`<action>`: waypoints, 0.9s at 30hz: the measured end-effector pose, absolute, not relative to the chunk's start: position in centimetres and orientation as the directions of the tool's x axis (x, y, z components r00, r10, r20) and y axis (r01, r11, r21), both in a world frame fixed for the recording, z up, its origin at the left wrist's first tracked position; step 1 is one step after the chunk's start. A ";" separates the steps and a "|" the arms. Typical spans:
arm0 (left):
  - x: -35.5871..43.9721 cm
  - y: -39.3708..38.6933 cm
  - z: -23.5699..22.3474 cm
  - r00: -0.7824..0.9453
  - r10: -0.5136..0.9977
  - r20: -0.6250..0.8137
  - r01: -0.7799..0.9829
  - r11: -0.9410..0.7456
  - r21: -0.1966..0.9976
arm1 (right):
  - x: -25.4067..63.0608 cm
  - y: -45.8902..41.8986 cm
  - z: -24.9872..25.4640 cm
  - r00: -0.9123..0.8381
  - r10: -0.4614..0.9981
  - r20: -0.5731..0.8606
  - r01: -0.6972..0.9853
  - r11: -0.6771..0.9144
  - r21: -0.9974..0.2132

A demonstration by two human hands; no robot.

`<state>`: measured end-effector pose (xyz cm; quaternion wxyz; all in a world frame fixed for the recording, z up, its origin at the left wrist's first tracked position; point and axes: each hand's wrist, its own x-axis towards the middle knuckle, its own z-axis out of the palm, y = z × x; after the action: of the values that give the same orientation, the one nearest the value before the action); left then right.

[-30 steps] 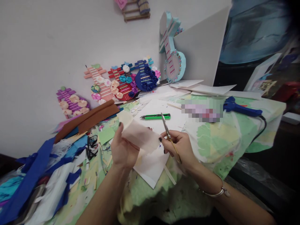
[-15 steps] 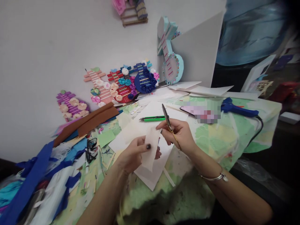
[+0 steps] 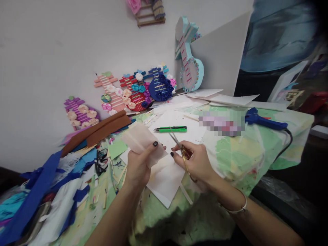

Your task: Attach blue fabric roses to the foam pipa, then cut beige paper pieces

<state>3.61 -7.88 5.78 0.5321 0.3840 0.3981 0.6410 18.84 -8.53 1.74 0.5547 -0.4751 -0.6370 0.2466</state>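
My left hand (image 3: 140,163) pinches a pale cream sheet of thin paper (image 3: 139,140) between thumb and fingers, and the sheet fans out up and to the left. In my right hand (image 3: 196,157) are gold-handled scissors (image 3: 183,153), blades slightly apart and pointing up and left. Their tips are clear of the cream paper, a little to its right. Beneath both hands lies white paper (image 3: 166,188) on the table. Just beyond the scissor tips a green utility knife (image 3: 171,129) rests on the white sheet.
A blue glue gun (image 3: 266,119) with a black cord lies at the right, beside a pixelated phone-like object (image 3: 221,123). Brown paper (image 3: 102,130), a green paper square (image 3: 117,149) and blue strips (image 3: 36,201) cover the left. Decorated paper instruments (image 3: 160,85) lean against the wall.
My left hand has turned and shifted left, so the cream paper now spreads up-left. The scissors have come down and away from the paper, their blades now parted.
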 end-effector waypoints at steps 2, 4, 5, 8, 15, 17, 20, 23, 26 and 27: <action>3.6 -7.8 5.9 -0.198 0.975 0.102 -0.369 -0.171 0.914 | 18.3 -9.1 1.3 0.052 0.854 0.518 0.482 0.432 -0.762; 3.7 -7.7 6.0 -0.240 0.964 0.115 -0.361 -0.198 0.911 | 17.8 -9.4 0.9 0.048 0.829 0.558 0.580 0.431 -0.691; 3.8 -7.7 6.0 -0.254 0.960 0.117 -0.360 -0.206 0.910 | 17.6 -9.5 0.7 0.045 0.819 0.572 0.616 0.428 -0.661; 4.0 -7.7 6.0 -0.258 0.957 0.133 -0.363 -0.224 0.905 | 17.3 -9.4 0.4 0.026 0.812 0.583 0.685 0.410 -0.602; 3.9 -7.9 5.9 -0.231 0.961 0.154 -0.350 -0.230 0.908 | 17.3 -9.3 0.2 0.010 0.818 0.576 0.695 0.408 -0.592; 3.9 -7.9 5.9 -0.239 0.960 0.146 -0.347 -0.225 0.910 | 17.3 -9.3 0.2 0.016 0.820 0.573 0.673 0.415 -0.613; 4.0 -7.9 6.0 -0.242 0.961 0.137 -0.361 -0.220 0.906 | 17.4 -9.4 0.2 0.018 0.826 0.563 0.627 0.430 -0.650; 4.0 -8.0 6.1 -0.240 0.961 0.139 -0.366 -0.222 0.904 | 17.5 -9.4 0.2 0.011 0.845 0.535 0.563 0.436 -0.702; 4.1 -8.0 6.2 -0.248 0.961 0.126 -0.358 -0.211 0.909 | 17.6 -9.5 0.4 -0.001 0.864 0.504 0.508 0.434 -0.744; 4.1 -8.0 6.2 -0.250 0.961 0.123 -0.358 -0.210 0.910 | 17.6 -9.6 0.4 -0.009 0.870 0.492 0.491 0.433 -0.756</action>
<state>4.06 -8.03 6.22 0.4839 0.3755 0.4013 0.6810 17.58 -9.55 0.44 0.4984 -0.4973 -0.6841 0.1905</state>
